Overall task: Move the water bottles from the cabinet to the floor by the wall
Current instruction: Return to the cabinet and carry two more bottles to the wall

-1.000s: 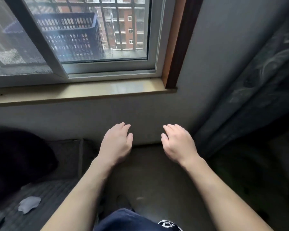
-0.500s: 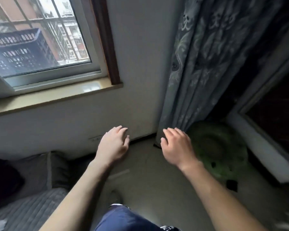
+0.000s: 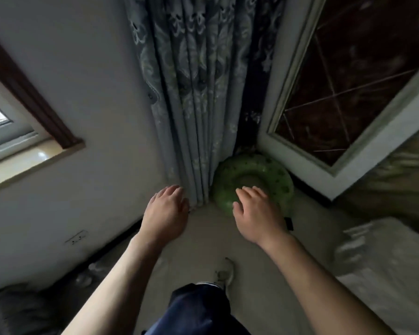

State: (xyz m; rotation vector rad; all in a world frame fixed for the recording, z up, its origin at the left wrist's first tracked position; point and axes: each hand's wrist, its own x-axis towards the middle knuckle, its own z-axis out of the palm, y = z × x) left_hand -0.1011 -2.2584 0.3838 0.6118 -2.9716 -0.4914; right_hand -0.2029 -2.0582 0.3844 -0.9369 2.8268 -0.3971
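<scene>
Both the left hand and the right hand are being carried spread wide and empty; no water bottles are being shown. The cabinet at two o'clock is best being approached squarely, the green ring being skirted

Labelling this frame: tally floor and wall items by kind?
Green inflatable ring: 1
Curtain: 1
Wall socket: 1
Shoe: 1
Hands, both empty: left hand, right hand: 2
Clearly visible water bottles: 0
Total: 6
</scene>
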